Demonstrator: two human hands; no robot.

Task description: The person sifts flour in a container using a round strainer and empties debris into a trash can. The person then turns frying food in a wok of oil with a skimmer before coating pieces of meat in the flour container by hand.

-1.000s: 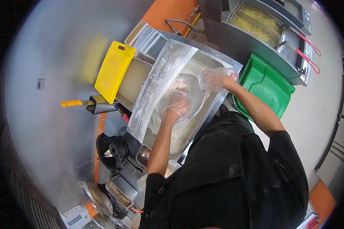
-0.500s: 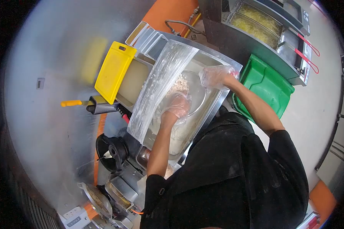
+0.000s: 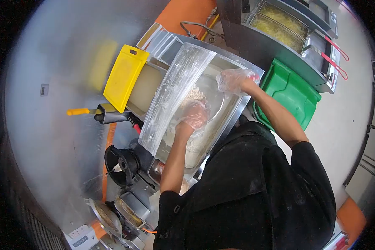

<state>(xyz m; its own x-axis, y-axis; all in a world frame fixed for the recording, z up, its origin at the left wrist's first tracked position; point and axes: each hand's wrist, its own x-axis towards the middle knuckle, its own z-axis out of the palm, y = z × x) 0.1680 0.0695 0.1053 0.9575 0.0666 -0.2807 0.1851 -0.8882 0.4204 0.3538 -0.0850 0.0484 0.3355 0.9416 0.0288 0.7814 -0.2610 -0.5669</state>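
Observation:
My left hand [image 3: 196, 116], in a clear plastic glove, reaches down into the metal pan against pale flour-coated pieces [image 3: 193, 95]. Its fingertips point away from me and are hidden by the hand and the pieces. The pieces lie in a round, thin-rimmed metal bowl [image 3: 216, 106]; I cannot tell whether its wall is solid or mesh. My right hand [image 3: 234, 81], gloved too, is closed at the bowl's right rim. Loose flour [image 3: 193, 152] covers the near part of the pan. Clear plastic wrap [image 3: 175, 89] stretches over the pan's left side.
A yellow cutting board [image 3: 125, 79] leans left of the pan, above a yellow-handled knife [image 3: 78, 111] in a holder. A green bin [image 3: 285, 96] stands at the right. Beyond it is a fryer with bubbling oil [image 3: 279, 27] and red-handled baskets [image 3: 334, 66].
My right hand has shifted slightly left, and the bowl's rim has moved a little with it. My left hand has moved slightly to the right among the floured pieces.

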